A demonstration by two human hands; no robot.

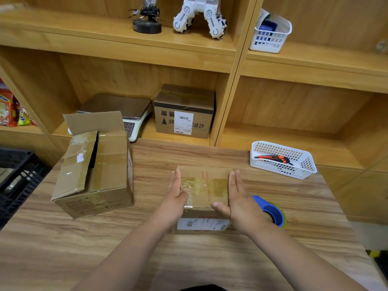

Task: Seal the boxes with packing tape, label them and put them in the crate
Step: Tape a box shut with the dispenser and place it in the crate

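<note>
Wooden table point(63, 238) holds small box point(206, 185) (taped), pressed between straight-fingered left hand point(175, 198) and right hand point(237, 198).

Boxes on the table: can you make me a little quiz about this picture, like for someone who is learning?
1. True or false: the big box on the left has all its flaps shut.
2. How many boxes stand on the table? A one, B two, C three.
3. Fill in: the orange knife lies in the white ___.
Key: 1 false, one flap stands up. 2 B. 3 basket.
</note>
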